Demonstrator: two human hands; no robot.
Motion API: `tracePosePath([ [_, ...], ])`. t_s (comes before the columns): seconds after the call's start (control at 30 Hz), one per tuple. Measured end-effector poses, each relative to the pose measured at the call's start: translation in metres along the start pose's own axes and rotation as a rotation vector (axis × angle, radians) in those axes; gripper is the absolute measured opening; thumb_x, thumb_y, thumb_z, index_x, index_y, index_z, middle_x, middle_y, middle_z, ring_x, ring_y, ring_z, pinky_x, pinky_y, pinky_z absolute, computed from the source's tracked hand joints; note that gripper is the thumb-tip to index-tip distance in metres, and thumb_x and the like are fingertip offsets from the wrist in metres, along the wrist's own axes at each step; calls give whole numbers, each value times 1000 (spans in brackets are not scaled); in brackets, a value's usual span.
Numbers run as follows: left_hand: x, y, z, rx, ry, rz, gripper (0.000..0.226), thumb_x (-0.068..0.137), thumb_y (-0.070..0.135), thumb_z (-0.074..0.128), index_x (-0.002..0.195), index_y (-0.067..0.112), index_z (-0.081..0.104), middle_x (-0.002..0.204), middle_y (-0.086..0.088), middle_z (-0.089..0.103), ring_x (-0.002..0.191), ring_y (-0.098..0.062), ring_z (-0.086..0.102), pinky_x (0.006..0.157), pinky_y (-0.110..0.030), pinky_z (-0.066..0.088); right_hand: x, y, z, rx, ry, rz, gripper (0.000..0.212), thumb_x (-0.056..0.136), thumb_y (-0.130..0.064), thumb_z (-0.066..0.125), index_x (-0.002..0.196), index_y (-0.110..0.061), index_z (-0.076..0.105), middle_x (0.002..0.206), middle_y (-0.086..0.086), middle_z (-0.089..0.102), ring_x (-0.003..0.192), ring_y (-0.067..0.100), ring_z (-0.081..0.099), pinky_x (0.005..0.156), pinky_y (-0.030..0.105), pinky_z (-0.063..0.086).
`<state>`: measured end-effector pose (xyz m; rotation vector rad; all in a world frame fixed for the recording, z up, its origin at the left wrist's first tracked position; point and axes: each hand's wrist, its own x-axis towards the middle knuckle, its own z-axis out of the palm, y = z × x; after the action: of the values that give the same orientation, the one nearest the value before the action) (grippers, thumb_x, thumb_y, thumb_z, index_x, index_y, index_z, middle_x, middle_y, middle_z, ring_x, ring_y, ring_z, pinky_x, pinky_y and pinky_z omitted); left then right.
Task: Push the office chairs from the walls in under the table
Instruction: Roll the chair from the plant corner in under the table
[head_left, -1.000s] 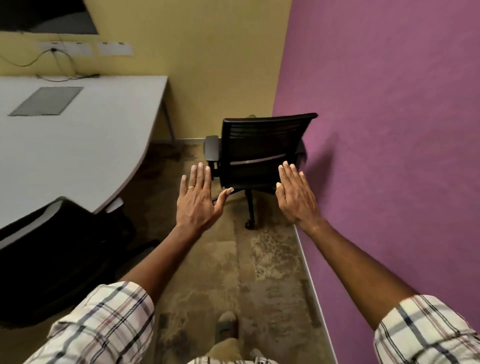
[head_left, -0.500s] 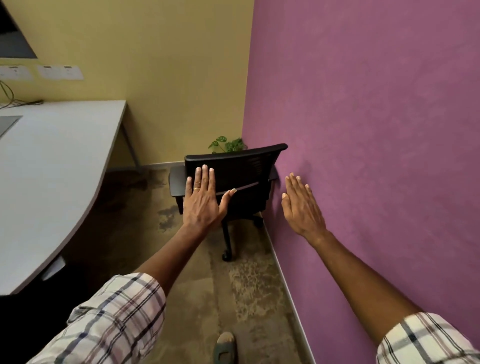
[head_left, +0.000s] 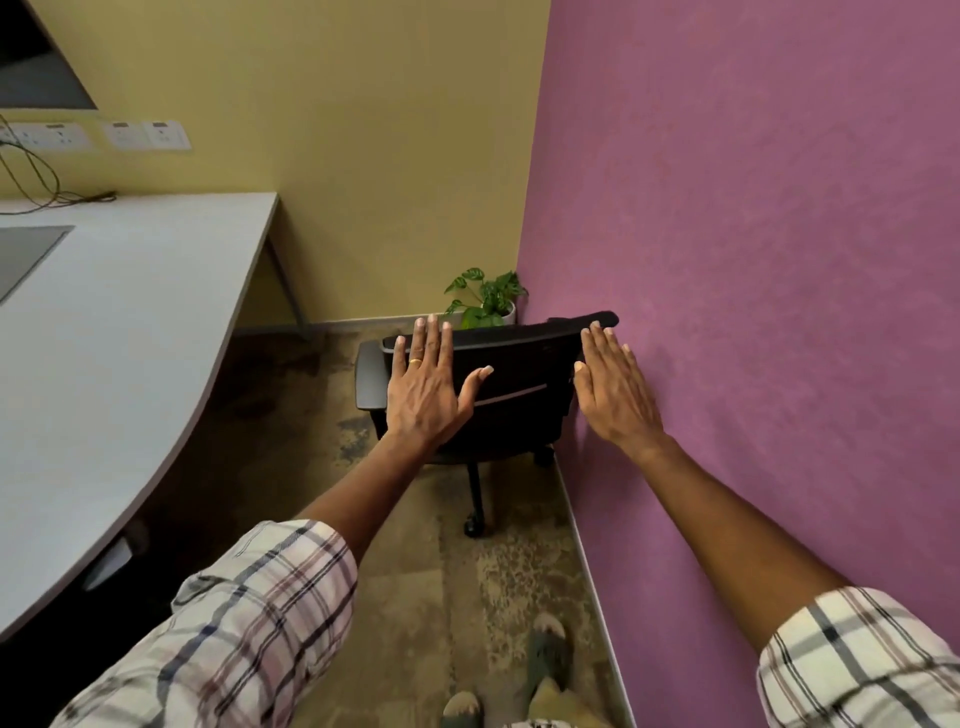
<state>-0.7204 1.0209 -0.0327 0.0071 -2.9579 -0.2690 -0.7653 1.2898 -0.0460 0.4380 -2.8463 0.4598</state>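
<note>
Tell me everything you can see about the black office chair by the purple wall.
The office chair is black, seen from behind, with a wide mesh-looking backrest crossed by a thin pale bar, a grey padded armrest on its left side, and a central post over a castered base. It stands upright on the patterned floor in the corner, its right edge against the purple wall, with a potted plant behind it. The left hand and the right hand are spread open at the backrest; contact is unclear.

Plaid rolled sleeves (head_left: 249, 618) (gold ring (head_left: 415, 361))
</note>
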Motion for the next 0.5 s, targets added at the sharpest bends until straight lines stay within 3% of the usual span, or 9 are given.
tracePosePath([
  [0.17,44,-10,22,70,-27,-88,90,103,72,12,167,10,1,174,-12,-7,160,-25,-13,130,-47,-8,53,21,32,19,-51,-66,57,110,-32,25,162,-9,17,171,8,14,159,21,6,130,40,1],
  [0.5,102,-5,46,161,-206,-324,92,101,74,1,165,9,-7,172,-12,-18,158,-27,-22,129,-50,-10,145,76,72,-18,-197,-181,65,106,-44,13,162,-10,17,171,7,13,159,20,5,130,42,-1],
])
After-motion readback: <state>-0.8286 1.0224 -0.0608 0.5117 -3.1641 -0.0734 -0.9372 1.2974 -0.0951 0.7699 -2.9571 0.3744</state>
